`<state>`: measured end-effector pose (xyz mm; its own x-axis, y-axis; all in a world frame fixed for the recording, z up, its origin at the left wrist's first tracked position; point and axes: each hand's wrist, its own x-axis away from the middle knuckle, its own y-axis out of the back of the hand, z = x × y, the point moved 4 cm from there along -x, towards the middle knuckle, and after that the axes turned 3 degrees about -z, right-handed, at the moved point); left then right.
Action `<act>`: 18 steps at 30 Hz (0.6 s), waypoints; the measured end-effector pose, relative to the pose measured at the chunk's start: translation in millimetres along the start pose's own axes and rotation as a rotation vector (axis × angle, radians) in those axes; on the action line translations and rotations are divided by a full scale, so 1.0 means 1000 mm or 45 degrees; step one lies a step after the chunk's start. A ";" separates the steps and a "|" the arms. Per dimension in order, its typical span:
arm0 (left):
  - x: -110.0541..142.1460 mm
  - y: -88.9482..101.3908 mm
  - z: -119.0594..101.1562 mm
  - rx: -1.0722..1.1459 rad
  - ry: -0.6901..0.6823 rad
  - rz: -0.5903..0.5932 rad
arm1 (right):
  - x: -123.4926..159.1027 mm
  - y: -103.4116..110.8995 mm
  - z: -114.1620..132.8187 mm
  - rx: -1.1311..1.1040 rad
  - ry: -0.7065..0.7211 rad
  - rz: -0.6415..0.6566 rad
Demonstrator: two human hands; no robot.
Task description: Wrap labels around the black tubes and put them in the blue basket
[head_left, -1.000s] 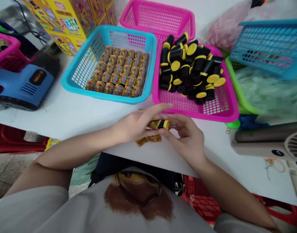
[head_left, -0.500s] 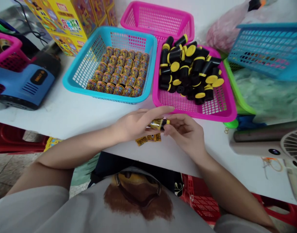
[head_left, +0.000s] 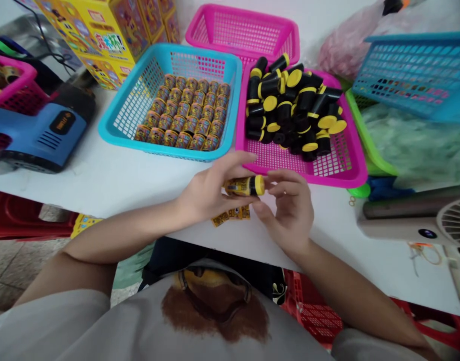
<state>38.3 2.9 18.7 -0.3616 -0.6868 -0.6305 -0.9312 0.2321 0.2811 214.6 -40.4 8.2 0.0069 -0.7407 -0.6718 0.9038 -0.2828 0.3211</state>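
A small black canister (head_left: 252, 186) with a yellow lid lies on its side in my left hand (head_left: 203, 194), a yellow printed sleeve (head_left: 236, 187) around its body. The lid end points right. My left thumb and fingers close around the sleeved part. Just right of the lid is my right hand (head_left: 292, 215), its fingers apart and curved, with nothing visibly gripped. Whether a fingertip still touches the lid I cannot tell. Below the canister, several flat yellow printed sleeves (head_left: 230, 215) lie on the white table (head_left: 140, 185).
A blue basket (head_left: 121, 133) holds rows of sleeved canisters. Beside it, a pink basket (head_left: 356, 165) contains loose black canisters with yellow lids. A blue heat gun (head_left: 45, 130) lies left. Yellow printed boxes (head_left: 102, 35) stand behind, and a fan (head_left: 399, 223) is at right.
The sleeve now sits around the canister and more of the canister shows. My right fingers have opened away from the lid end, while my left hand keeps its hold.
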 end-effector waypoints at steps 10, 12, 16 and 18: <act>0.001 -0.023 0.010 0.727 0.484 0.202 | 0.003 -0.005 0.029 0.491 0.662 0.089; 0.004 -0.031 0.012 0.782 0.499 0.386 | 0.005 -0.004 0.028 0.455 0.729 0.113; 0.010 -0.039 0.010 0.803 0.562 0.559 | 0.010 -0.006 0.026 0.495 0.792 0.083; 0.009 -0.039 0.008 0.788 0.540 0.521 | 0.012 -0.009 0.026 0.556 0.806 0.080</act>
<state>71.0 -6.8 -3.6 -0.7416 -0.6381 -0.2069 -0.6337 0.7676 -0.0960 195.3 -62.5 14.3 0.4148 -0.3108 -0.8552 0.6438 -0.5639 0.5173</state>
